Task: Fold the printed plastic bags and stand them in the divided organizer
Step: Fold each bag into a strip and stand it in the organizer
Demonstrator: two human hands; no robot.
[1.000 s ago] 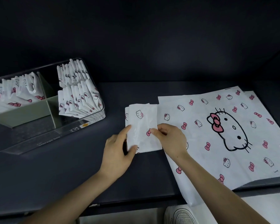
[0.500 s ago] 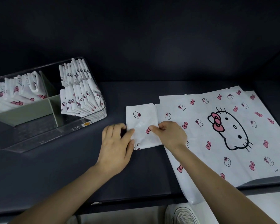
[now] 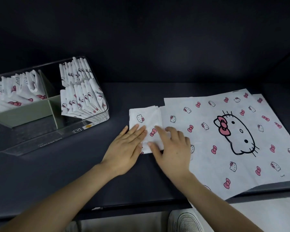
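Under the straightened fingers, the folded bag lies flat: left hand and right hand no longer pinch but press it (crease likely set, organizer next).

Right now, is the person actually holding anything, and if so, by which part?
Nothing is gripped. The left hand presses flat on the lower left of the folded bag, and the right hand presses on its lower right corner.

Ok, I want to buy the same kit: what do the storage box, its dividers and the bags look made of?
Storage box: clear glossy hard plastic, probably acrylic; the table shows through its wall. Dividers: opaque matte grey-green, likely plastic. Bags: thin matte white printed film that holds sharp folds.
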